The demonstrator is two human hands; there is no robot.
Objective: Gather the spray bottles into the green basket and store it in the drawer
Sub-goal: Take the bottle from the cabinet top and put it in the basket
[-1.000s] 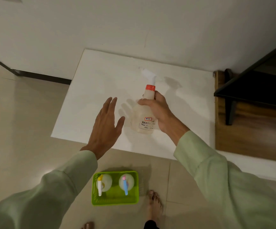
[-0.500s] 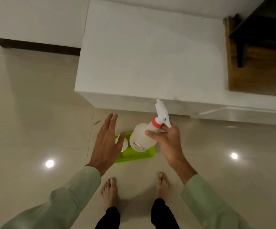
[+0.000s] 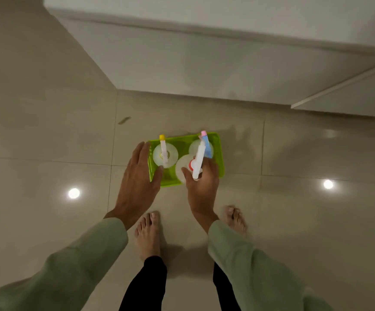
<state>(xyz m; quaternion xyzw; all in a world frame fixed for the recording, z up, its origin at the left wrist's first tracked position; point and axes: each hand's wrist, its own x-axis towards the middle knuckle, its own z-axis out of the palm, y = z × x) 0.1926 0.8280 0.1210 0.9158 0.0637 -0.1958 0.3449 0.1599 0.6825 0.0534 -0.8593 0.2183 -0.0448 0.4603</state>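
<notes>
While the right hand (image 3: 201, 182) grips the red-collared translucent plastic spray bottle (image 3: 187, 168), it hovers over the green plastic basket (image 3: 218, 153).
Left hand (image 3: 138, 176) spread beside the basket; next, release, then lift toward the drawer.

Three bottles (image 3: 165, 155) stand in the basket (image 3: 218, 153) before the feet (image 3: 148, 232).
</notes>
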